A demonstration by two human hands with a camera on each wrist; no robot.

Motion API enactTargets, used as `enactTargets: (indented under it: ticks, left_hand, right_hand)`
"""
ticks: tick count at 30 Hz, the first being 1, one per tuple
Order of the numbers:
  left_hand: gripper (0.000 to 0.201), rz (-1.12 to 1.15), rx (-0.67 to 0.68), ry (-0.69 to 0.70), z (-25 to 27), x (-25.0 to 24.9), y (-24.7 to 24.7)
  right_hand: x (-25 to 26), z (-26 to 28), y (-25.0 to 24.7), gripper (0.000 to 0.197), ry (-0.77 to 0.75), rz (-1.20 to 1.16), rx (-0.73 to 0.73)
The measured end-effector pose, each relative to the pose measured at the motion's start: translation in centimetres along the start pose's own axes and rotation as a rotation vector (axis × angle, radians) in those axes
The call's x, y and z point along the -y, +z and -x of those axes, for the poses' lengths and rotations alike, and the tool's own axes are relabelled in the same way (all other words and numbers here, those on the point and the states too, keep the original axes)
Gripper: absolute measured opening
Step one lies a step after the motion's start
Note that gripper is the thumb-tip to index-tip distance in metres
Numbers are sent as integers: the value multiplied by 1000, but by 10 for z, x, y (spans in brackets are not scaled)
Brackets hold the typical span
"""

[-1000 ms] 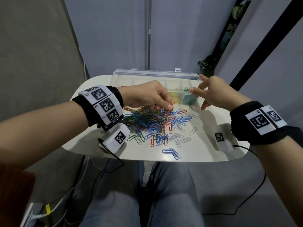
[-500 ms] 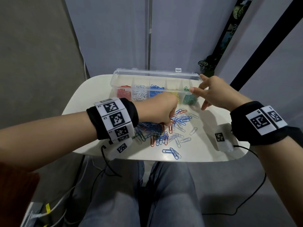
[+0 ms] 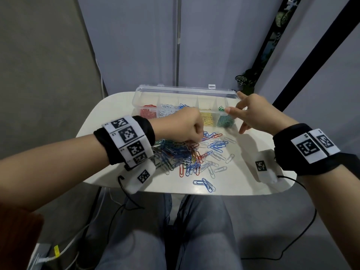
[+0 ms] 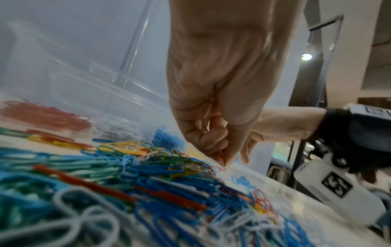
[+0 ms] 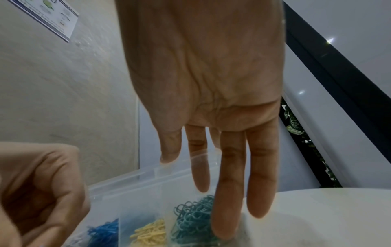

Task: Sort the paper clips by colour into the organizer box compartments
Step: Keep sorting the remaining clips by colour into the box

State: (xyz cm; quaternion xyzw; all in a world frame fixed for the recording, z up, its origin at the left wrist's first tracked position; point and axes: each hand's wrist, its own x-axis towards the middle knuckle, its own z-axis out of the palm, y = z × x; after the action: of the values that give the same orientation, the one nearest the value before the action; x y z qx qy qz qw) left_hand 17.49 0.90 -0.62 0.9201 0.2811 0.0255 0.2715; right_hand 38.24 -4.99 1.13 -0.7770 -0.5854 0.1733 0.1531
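Fingertips point(image 4: 222, 159) of my left hand point(image 3: 182, 126) are pinched together at the far edge of the loose pile point(image 3: 187, 152), curled tight; whether a clip is actually caught between them I can't tell, too blurred. My right hand point(image 3: 255, 114) hangs with fingers straight and spread over the green end of the organizer box point(image 3: 185, 90), holding nothing.

To do this pick well, I'd say: lift one clip only, straight up, and shake off anything hooked to it, since the pile is tangled and clips chain together. Check colour before moving; red ones lie closest to the pinch. Right hand should clear out of the way or steady the box wall, not hover.

Pile is mixed blue, green, red, yellow and white clips, densest under my left wrist, thinning to scattered singles towards the near edge of the white table point(image 3: 243, 184). Box sits at the table's far side, lid open, compartments left to right: red point(image 3: 149, 113), white point(image 3: 165, 111), blue partly hidden, yellow point(image 3: 208, 118), green point(image 3: 226, 121).
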Motion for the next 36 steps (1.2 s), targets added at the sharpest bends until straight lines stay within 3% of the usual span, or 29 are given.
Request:
enactTargets:
  ticks: [5, 8, 15, 19, 22, 31, 36]
  left_hand:
    - [2, 567, 37, -147, 16, 11, -19]
    - [5, 695, 44, -183, 24, 16, -29]
    - [9, 839, 58, -260, 35, 23, -35]
    - [15, 897, 66, -263, 41, 27, -35]
    - [11, 903, 60, -256, 44, 30, -34]
    - [10, 840, 17, -241, 56, 42, -33]
    - [9, 833, -8, -220, 64, 48, -37]
  right_hand:
    - [-2, -1, 0, 49, -7, -14, 0]
    - [0, -1, 0, 48, -3, -1, 11]
    - [6, 3, -5, 39, -7, -19, -1]
    - [22, 10, -3, 35, -62, 59, -230]
    - [36, 21, 10, 23, -107, -58, -362]
    - [42, 29, 21, 14, -223, -65, -184]
    - [41, 24, 14, 13, -199, -44, -139]
